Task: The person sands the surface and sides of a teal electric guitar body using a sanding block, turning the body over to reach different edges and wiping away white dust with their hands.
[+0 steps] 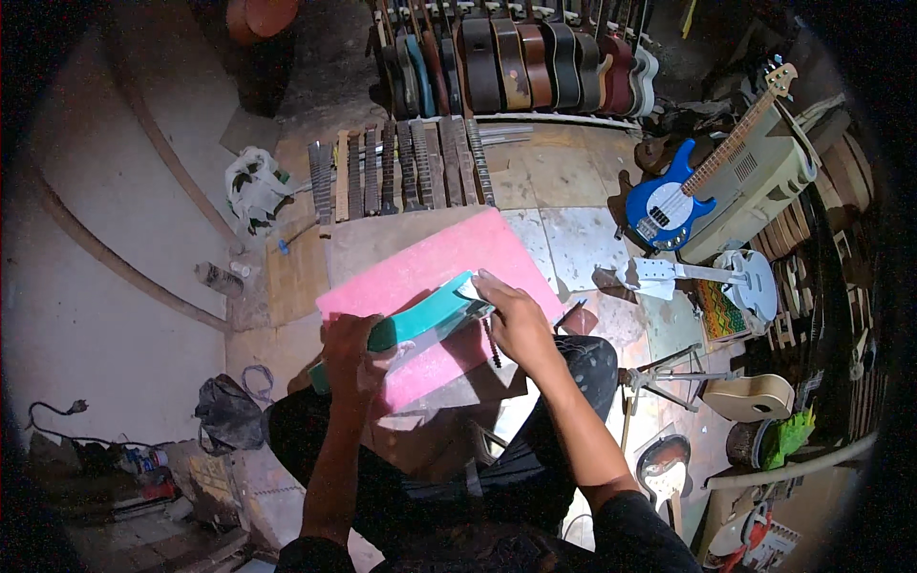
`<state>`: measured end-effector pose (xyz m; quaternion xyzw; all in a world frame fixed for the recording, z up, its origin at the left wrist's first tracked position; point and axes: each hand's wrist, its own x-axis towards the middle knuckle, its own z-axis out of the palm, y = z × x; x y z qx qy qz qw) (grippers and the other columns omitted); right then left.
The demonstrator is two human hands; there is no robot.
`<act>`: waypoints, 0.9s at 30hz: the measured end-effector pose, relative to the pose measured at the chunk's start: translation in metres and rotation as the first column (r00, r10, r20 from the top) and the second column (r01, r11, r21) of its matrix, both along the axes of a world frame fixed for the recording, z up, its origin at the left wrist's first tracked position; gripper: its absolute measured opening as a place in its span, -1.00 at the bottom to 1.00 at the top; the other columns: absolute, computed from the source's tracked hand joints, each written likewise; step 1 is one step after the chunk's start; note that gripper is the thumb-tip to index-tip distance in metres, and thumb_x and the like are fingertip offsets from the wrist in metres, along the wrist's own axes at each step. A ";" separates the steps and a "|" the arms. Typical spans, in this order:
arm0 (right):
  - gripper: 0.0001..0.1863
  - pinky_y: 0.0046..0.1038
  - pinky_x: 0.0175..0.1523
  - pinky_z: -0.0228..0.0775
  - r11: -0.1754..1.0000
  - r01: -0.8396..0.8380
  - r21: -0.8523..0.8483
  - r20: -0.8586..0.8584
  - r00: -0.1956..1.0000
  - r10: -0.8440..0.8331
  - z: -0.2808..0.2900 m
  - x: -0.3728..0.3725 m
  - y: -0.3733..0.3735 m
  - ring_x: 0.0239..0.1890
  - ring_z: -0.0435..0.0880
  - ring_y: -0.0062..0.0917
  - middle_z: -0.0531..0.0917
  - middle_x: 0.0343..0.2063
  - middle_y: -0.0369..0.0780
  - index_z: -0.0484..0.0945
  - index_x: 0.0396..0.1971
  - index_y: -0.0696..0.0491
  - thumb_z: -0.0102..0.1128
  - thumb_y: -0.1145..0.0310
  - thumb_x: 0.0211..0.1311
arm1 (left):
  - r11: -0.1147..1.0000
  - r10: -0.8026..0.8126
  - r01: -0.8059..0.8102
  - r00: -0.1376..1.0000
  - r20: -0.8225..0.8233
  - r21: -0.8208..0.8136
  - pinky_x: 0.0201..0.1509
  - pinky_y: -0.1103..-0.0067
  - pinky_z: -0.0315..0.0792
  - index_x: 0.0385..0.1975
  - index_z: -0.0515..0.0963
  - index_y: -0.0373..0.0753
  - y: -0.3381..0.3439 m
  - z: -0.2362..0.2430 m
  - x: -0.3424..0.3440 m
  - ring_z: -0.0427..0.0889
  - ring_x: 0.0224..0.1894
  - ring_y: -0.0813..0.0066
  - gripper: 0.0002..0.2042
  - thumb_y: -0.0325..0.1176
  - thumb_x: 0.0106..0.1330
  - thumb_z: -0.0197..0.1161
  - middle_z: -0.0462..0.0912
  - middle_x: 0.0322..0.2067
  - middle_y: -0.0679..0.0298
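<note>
Teal is the one guitar body (420, 323) we hold over one pink foam sheet (430, 263). Our left hand (351, 355) has its fingers closed around the lower end; our right hand (511, 320) curls its fingers on the upper edge.

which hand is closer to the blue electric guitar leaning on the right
Right. The right hand, on the far end of the teal guitar piece, lies nearer the blue guitar; the left hand grips the near end.
</note>
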<state>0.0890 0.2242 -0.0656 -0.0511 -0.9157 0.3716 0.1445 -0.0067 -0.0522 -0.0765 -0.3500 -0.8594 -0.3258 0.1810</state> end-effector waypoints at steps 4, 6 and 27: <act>-0.39 -0.18 0.44 0.41 0.999 -0.008 -0.045 -0.024 1.000 0.007 -0.009 -0.003 0.001 0.32 0.56 -0.01 0.55 0.33 0.06 0.59 0.26 0.14 0.14 0.66 0.12 | 0.994 0.070 -0.072 0.997 -0.028 -0.078 -0.04 0.28 0.57 -0.16 0.71 -0.25 0.002 -0.003 -0.005 0.68 -0.16 0.09 -0.44 -0.11 -0.16 0.73 0.71 -0.26 0.12; -0.35 -0.20 0.46 0.38 0.990 0.011 -0.144 0.049 0.999 -0.004 -0.008 0.012 0.005 0.37 0.54 0.00 0.53 0.35 0.08 0.57 0.30 0.12 0.05 0.69 0.13 | 0.994 0.075 -0.077 0.997 -0.022 -0.082 -0.03 0.29 0.57 -0.15 0.71 -0.26 -0.003 -0.001 -0.001 0.68 -0.16 0.10 -0.43 -0.09 -0.16 0.73 0.71 -0.27 0.13; -0.46 -0.25 0.48 0.36 0.892 0.140 -0.429 0.107 0.989 -0.104 -0.097 0.040 0.008 0.31 0.62 -0.06 0.64 0.24 0.08 0.60 0.25 0.16 0.11 0.58 0.23 | 0.955 0.176 -0.028 0.857 0.484 -0.297 -0.06 0.15 0.61 -0.16 0.70 -0.17 0.156 -0.008 -0.016 0.79 -0.14 -0.11 -0.57 0.12 0.33 0.40 0.79 -0.28 -0.04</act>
